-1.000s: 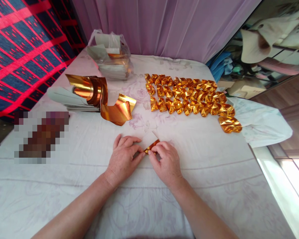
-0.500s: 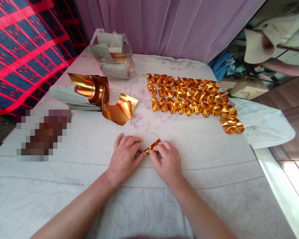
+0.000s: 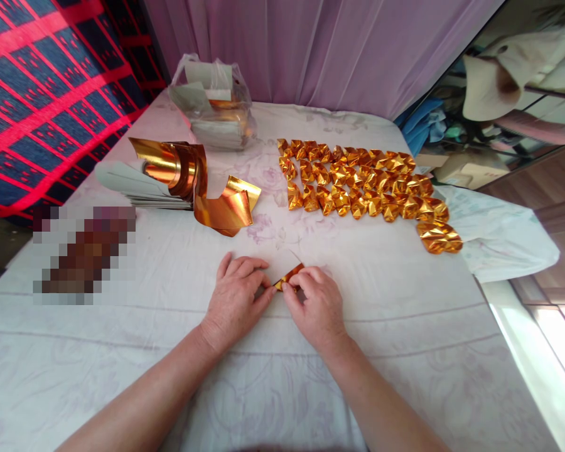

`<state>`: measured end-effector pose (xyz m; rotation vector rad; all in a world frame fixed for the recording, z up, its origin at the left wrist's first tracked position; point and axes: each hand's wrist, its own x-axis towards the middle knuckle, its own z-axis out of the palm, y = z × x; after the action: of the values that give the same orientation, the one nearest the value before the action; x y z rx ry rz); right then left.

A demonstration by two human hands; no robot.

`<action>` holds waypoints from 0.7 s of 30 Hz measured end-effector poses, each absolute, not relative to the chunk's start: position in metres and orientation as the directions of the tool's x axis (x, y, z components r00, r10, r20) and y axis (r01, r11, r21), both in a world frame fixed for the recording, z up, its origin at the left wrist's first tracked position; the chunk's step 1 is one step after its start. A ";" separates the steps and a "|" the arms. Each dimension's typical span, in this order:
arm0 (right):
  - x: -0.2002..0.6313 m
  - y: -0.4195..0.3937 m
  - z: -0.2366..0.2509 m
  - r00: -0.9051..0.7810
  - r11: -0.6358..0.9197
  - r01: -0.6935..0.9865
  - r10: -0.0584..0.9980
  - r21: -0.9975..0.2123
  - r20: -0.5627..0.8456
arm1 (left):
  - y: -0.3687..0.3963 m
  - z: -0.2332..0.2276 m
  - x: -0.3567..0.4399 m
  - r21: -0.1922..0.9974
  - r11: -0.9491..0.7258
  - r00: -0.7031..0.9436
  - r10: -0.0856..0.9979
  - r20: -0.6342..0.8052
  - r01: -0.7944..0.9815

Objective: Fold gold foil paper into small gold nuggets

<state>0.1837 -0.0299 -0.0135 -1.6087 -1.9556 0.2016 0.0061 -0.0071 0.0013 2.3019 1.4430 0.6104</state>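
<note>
Both hands, left and right, pinch 1 gold foil near the bed's front edge; firm, even fingertip pressure would likely crease it cleanly.

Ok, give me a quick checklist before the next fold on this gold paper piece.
1. Both hands on the gold paper piece: ok, left hand and right hand pinch it.
2. Piece resting on the white cloth: ok.
3. Crease lined up: cannot tell, fingers hide it.
4. Rows of folded gold pieces apart from the hands: ok.
5. Curled gold foil sheets lying apart to the left: ok.
</note>
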 end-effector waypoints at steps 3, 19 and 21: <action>0.184 -0.030 -0.013 -0.092 0.258 0.844 0.933 -0.471 0.347 | -0.007 0.002 0.006 0.509 -0.415 0.387 0.907 0.166 0.754; 0.182 -0.029 -0.013 -0.080 0.238 0.864 0.935 -0.444 0.346 | -0.008 0.000 0.005 0.503 -0.438 0.394 0.898 0.197 0.745; 0.182 -0.029 -0.013 -0.076 0.235 0.865 0.935 -0.444 0.346 | -0.008 0.000 0.005 0.500 -0.441 0.395 0.896 0.203 0.745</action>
<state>0.1821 -0.0286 -0.0126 -1.6437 -1.9516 0.1629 0.0052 -0.0076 -0.0002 2.3288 1.4272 0.6439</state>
